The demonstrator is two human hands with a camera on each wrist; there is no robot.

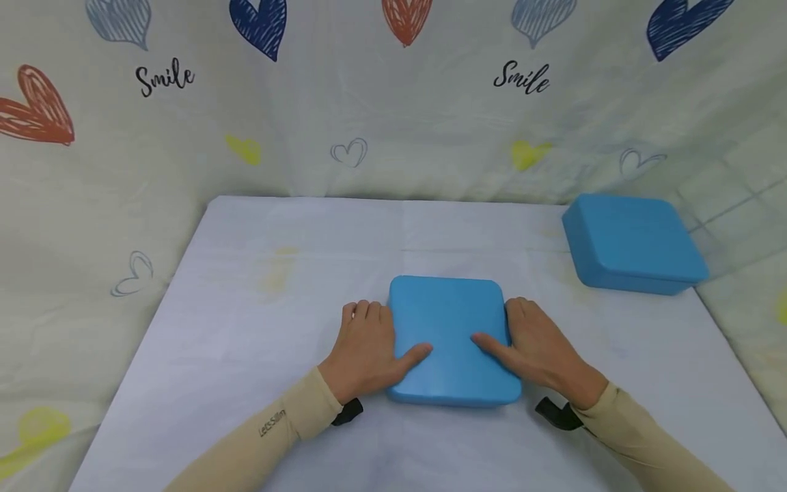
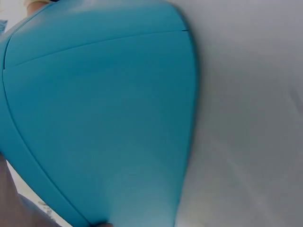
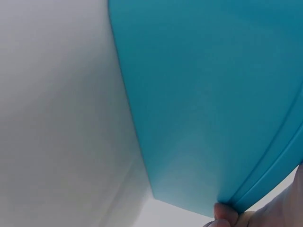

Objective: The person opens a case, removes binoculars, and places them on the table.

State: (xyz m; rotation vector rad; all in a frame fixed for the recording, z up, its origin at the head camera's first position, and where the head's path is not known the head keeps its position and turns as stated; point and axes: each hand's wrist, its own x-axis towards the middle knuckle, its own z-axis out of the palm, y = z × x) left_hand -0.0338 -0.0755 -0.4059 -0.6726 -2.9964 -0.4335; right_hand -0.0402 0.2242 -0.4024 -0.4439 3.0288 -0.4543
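Note:
A square blue box (image 1: 451,328) with rounded corners sits at the middle of the white table. My left hand (image 1: 369,348) grips its left side, the thumb lying over the top and the fingers along the edge. On the opposite side my right hand (image 1: 537,345) holds the box in the same way, thumb on top. A thin seam runs round the box (image 2: 104,104) below its upper rim in the left wrist view. In the right wrist view, fingertips (image 3: 225,215) of the right hand press at that seam near the far corner.
A second, similar blue box (image 1: 636,242) rests at the table's back right corner, partly over the right edge. The table (image 1: 258,273) has a white cover. Behind it hangs a pale cloth (image 1: 430,123) printed with hearts and words.

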